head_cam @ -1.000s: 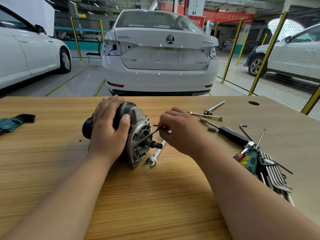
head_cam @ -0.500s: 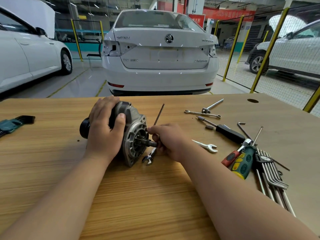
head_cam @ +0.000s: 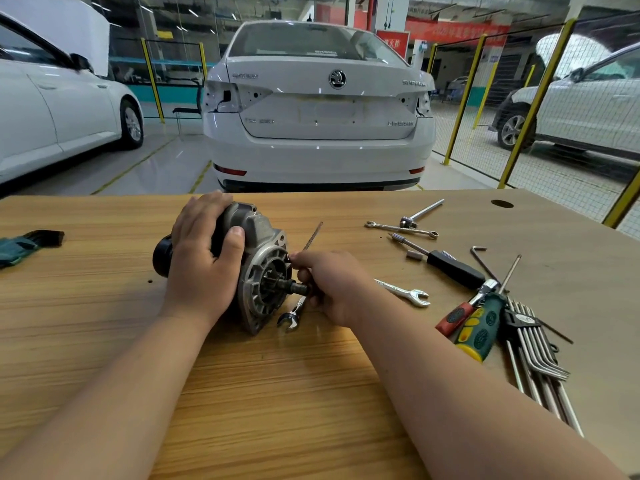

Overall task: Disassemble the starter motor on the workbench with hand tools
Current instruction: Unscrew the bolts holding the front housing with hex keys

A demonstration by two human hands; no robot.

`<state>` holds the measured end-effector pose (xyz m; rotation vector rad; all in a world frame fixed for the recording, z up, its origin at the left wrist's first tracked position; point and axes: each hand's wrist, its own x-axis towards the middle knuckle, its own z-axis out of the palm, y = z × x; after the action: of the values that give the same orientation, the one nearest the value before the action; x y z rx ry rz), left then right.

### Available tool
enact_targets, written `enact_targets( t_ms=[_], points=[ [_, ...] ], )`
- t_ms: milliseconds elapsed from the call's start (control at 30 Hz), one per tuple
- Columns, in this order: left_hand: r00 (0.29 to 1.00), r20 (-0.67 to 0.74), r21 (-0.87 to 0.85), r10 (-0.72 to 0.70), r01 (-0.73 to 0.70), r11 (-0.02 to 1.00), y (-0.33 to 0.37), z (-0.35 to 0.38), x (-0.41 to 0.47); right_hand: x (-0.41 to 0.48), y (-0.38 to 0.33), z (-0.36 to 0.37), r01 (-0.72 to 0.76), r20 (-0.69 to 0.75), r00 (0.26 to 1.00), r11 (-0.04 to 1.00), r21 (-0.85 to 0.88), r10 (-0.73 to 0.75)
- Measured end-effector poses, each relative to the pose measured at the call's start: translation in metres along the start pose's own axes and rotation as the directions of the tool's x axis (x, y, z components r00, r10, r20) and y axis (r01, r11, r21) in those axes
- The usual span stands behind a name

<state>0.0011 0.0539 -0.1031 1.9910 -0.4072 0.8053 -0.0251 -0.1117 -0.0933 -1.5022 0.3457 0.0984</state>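
Hex keys [head_cam: 544, 370] in black holder [head_cam: 518, 322] on workbench [head_cam: 304, 403], right of starter motor [head_cam: 258, 237]

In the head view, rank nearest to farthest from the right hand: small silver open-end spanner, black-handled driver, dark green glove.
1. Small silver open-end spanner, just right of the right hand.
2. Black-handled driver, farther right.
3. Dark green glove, far left edge.

Car repair workshop: parked cars [head_cam: 318, 109], yellow safety fencing [head_cam: 535, 102].
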Motion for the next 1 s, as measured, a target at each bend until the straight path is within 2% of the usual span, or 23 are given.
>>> enact_targets(
  t_ms=[133,267,467,567,633,767,1000],
  points=[
    [1.000,-0.003,0.000,0.003,-0.003,1.000,0.001,0.000,0.001,0.000,0.001,0.003,0.040,-0.056,0.998,0.999,0.006,-0.039],
    [1.000,-0.001,0.004,0.004,-0.004,1.000,0.001,-0.001,0.000,-0.002,0.000,0.004,0.006,-0.031,1.000,0.999,0.047,-0.004],
    [1.000,0.003,0.005,0.002,-0.002,1.000,0.002,-0.001,0.001,-0.004,0.001,0.006,0.026,-0.046,0.999,0.999,0.026,-0.025],
    [1.000,0.002,0.012,-0.001,0.001,1.000,0.002,0.000,0.000,-0.004,0.000,0.002,0.007,-0.010,1.000,1.000,0.016,-0.007],
    [1.000,0.001,0.016,-0.001,0.001,1.000,0.001,-0.001,0.000,-0.004,-0.001,-0.003,0.023,0.045,0.999,0.999,-0.031,-0.022],
    [1.000,-0.002,0.014,-0.004,0.004,1.000,0.000,0.000,0.001,0.001,-0.001,-0.010,0.187,0.104,0.981,0.948,-0.259,-0.165],
    [1.000,-0.005,0.020,0.003,-0.003,1.000,0.000,0.002,0.001,0.006,-0.004,-0.013,0.214,0.148,0.973,0.930,-0.298,-0.177]
  ],
)
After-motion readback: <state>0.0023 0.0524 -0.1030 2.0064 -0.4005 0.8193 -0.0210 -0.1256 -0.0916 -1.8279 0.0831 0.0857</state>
